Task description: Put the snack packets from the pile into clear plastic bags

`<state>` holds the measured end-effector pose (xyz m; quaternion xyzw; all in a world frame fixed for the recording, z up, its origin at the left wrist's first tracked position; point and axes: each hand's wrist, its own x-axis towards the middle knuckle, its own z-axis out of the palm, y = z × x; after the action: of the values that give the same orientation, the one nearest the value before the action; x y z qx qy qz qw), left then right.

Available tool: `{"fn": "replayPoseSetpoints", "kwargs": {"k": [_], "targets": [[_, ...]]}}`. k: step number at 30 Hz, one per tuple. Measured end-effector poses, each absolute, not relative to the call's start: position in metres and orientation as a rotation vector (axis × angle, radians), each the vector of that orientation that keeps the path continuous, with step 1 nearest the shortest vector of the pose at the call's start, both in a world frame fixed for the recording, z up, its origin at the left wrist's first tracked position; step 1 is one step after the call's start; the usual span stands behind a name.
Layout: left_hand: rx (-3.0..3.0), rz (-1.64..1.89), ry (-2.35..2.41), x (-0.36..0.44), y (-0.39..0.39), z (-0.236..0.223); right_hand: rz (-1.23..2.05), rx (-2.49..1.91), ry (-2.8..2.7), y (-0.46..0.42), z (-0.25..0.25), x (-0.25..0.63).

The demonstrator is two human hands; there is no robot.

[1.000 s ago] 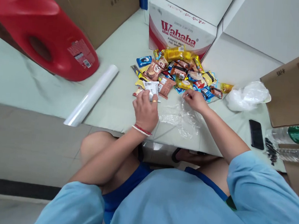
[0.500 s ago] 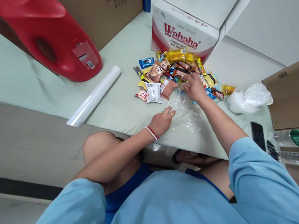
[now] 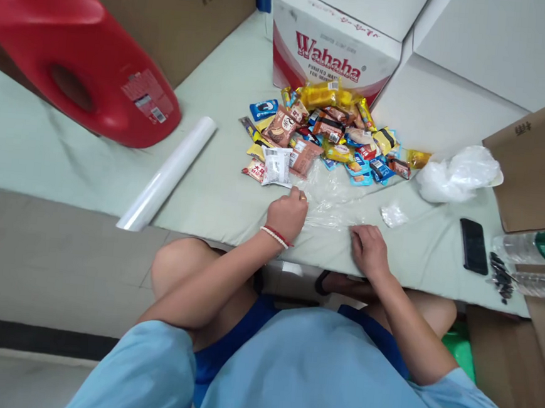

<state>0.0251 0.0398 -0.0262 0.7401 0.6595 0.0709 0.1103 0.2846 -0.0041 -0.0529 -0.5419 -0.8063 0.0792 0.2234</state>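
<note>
A clear plastic bag (image 3: 326, 205) lies flat and wrinkled on the cloth-covered table, stretched between my two hands. My left hand (image 3: 286, 216), wearing a red and white bracelet, is closed on the bag's left edge. At its lower right corner, my right hand (image 3: 370, 250) pinches the bag between thumb and fingers. Just beyond the bag is a heap of wrapped snacks (image 3: 330, 130) in yellow, brown, blue and red. A white snack packet (image 3: 277, 166) lies at the heap's near left side, close to my left hand.
A white roll (image 3: 168, 174) and a big red jug (image 3: 121, 85) stand left. Behind the snacks is a Wahaha carton (image 3: 331, 51). To the right are bunched clear plastic bags (image 3: 461, 175), a small crumpled plastic piece (image 3: 393, 215), a black phone (image 3: 473, 246) and plastic bottles (image 3: 528, 246).
My right hand has come back from the snack heap to the bag's near right corner and pinches it. My left hand has shifted slightly left and nearer to me.
</note>
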Motion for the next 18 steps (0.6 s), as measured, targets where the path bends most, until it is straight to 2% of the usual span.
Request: {"fn": "replayPoseSetpoints", "kwargs": {"k": [10, 16, 18], "targets": [[2.118, 0.394, 1.852, 0.014, 0.04, -0.03, 0.55, -1.426, -2.089, -0.046, 0.01, 0.335], [2.085, 0.226, 1.794, 0.011, 0.046, -0.022, 0.813, -1.413, -2.336, -0.046, 0.017, 0.351], [2.1, 0.212, 1.731, 0.007, 0.048, -0.02, 0.749, -1.439, -2.414, -0.038, 0.02, 0.352]]}}
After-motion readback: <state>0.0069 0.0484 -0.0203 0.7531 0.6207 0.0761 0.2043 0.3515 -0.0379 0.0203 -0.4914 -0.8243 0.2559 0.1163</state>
